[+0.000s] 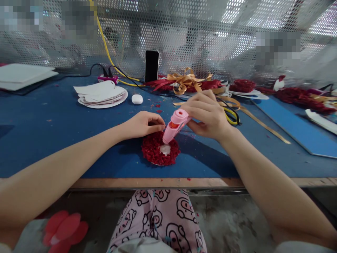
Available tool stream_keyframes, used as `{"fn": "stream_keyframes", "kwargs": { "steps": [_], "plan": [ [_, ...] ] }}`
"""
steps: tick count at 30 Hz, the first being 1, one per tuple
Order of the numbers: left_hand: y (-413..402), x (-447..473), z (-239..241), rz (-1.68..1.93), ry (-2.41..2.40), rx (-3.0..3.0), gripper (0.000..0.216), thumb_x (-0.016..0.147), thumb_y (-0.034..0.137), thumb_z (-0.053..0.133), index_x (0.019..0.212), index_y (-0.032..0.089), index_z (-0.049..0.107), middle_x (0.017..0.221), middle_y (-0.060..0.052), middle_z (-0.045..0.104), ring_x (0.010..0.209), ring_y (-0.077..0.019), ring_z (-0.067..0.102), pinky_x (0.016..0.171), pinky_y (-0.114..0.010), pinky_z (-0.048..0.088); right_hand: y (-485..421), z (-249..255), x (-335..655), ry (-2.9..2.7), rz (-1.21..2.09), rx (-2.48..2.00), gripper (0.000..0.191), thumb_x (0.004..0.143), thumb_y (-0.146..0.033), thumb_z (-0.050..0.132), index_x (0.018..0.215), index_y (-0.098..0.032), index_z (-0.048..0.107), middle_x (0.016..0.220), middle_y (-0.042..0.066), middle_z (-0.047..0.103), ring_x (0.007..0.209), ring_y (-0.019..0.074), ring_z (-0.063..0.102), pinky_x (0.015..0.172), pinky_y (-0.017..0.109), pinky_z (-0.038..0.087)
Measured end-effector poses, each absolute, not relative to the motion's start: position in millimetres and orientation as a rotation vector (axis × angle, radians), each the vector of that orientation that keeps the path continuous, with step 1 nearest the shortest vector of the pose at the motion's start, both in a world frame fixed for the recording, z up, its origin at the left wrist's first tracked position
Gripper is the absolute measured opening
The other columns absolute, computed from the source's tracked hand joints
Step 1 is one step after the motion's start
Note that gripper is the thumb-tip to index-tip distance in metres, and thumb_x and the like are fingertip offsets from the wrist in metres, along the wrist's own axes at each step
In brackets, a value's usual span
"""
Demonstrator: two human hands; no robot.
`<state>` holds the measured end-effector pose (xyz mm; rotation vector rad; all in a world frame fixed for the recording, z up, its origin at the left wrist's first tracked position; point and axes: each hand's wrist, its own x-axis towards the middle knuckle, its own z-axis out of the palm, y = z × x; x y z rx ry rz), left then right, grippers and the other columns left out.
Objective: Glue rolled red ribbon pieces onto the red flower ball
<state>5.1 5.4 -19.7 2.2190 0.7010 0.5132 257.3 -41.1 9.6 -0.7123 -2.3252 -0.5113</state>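
A round piece covered in dark red ruffled material (150,153) lies on the blue table, with a bare white patch (165,150) at its middle. My right hand (206,114) is wrapped round a pink hot glue gun (175,124), which tilts down so that its nozzle end is over the round piece, close to the white patch. At the far edge of the red piece, my left hand (143,124) has its fingers pinched together. A small dark bit shows at those fingertips, too little to name.
White paper discs (101,95), a white case (137,99) and an upright phone (152,66) stand behind. Gold and red ribbons (188,82), yellow-handled scissors (231,116) and a blue board (292,126) lie to the right. A perforated metal screen (173,35) closes the back.
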Motion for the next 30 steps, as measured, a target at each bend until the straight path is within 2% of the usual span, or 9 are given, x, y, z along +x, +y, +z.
{"fn": "stream_keyframes", "kwargs": {
  "steps": [13, 20, 30],
  "plan": [
    [7.5, 4.7, -21.4, 0.513, 0.679, 2.229, 0.030, 0.089, 0.040, 0.061, 0.101, 0.014, 0.071, 0.096, -0.006, 0.078, 0.087, -0.0193, 0.068, 0.078, -0.029, 0.050, -40.6, 12.7, 262.5, -2.348, -0.523, -0.638, 0.026, 0.100, -0.032, 0.052, 0.124, -0.035, 0.063, 0.101, 0.000, 0.072, 0.094, 0.0201, 0.061, 0.092, 0.044, 0.043],
    [7.0, 5.2, -21.6, 0.519, 0.676, 2.218, 0.029, 0.090, 0.039, 0.060, 0.099, 0.014, 0.072, 0.092, -0.004, 0.077, 0.084, -0.0182, 0.067, 0.074, -0.027, 0.049, -40.5, 10.3, 258.9, -2.343, -0.504, -0.597, 0.023, 0.098, -0.030, 0.055, 0.119, -0.030, 0.064, 0.102, 0.002, 0.071, 0.093, 0.0204, 0.063, 0.088, 0.042, 0.045],
    [5.1, 5.2, -20.4, 0.533, 0.681, 2.218, 0.026, 0.089, 0.037, 0.061, 0.098, 0.014, 0.071, 0.090, -0.004, 0.077, 0.082, -0.0173, 0.068, 0.072, -0.026, 0.049, -43.9, 12.8, 255.3, -2.415, -0.364, -0.616, 0.020, 0.093, -0.030, 0.060, 0.113, -0.031, 0.065, 0.100, 0.001, 0.070, 0.093, 0.0212, 0.064, 0.089, 0.045, 0.047]
  ]
}}
